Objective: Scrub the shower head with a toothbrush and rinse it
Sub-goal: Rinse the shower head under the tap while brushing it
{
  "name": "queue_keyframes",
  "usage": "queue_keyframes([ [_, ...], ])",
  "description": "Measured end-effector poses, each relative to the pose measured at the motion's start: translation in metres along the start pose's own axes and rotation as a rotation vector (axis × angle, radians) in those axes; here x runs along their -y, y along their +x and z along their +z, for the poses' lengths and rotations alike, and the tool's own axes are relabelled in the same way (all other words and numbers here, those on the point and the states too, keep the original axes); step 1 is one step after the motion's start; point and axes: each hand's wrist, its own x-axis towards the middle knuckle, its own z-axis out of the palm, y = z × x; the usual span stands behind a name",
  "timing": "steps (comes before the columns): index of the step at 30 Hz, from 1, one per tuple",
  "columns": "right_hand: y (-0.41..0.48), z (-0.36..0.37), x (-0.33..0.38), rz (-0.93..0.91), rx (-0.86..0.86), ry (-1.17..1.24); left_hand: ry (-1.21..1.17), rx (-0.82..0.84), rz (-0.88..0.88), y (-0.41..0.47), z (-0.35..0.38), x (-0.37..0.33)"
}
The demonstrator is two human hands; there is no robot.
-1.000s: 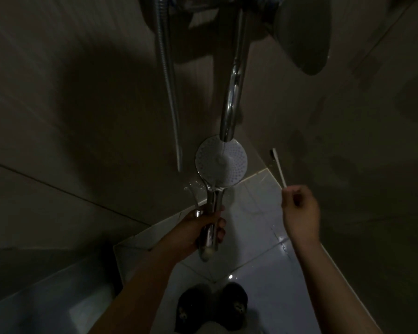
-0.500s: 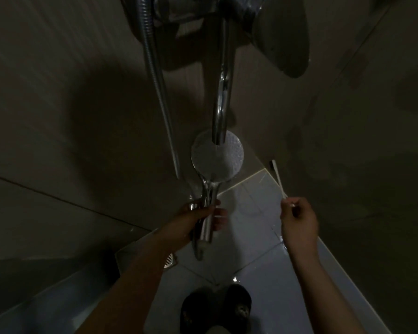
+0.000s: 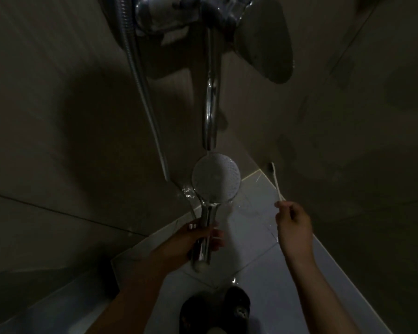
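My left hand grips the chrome handle of the shower head, whose round white face points up at me directly under the chrome tap spout. Water runs off the face and handle onto the floor. My right hand pinches the lower end of a white toothbrush, which points up and away, to the right of the shower head and apart from it.
The chrome mixer body and the ribbed metal hose hang on the tiled wall above. The room is dim. Pale floor tiles lie below, wet, and two dark slippers stand at the bottom edge.
The shower head stayed under the spout while its face grew wetter with running water. My right hand with the toothbrush drifted slightly down and stayed off to the right.
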Motion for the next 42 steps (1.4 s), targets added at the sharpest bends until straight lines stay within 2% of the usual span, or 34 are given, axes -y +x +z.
queue_keyframes([
  [7,-0.008,0.015,0.018,0.237,0.197,0.28,0.067,-0.013,0.027,-0.002,-0.004,-0.019],
  [13,-0.016,0.031,0.031,0.235,0.282,0.348,0.132,-0.01,0.018,-0.007,-0.013,-0.02],
  [22,-0.007,0.075,0.075,0.29,0.441,0.603,0.134,-0.032,-0.033,-0.018,-0.026,-0.008],
  [27,-0.012,0.082,0.085,0.3,0.425,0.667,0.152,-0.034,0.027,-0.021,-0.03,-0.009],
  [29,-0.013,0.076,0.09,0.278,0.365,0.721,0.144,-0.024,0.044,-0.021,-0.03,-0.01],
  [34,-0.014,0.039,0.12,0.138,0.156,0.818,0.154,-0.029,0.042,-0.024,-0.025,-0.013],
  [42,-0.015,-0.006,0.197,-0.137,0.047,0.87,0.137,-0.004,-0.007,-0.015,-0.008,-0.028],
])
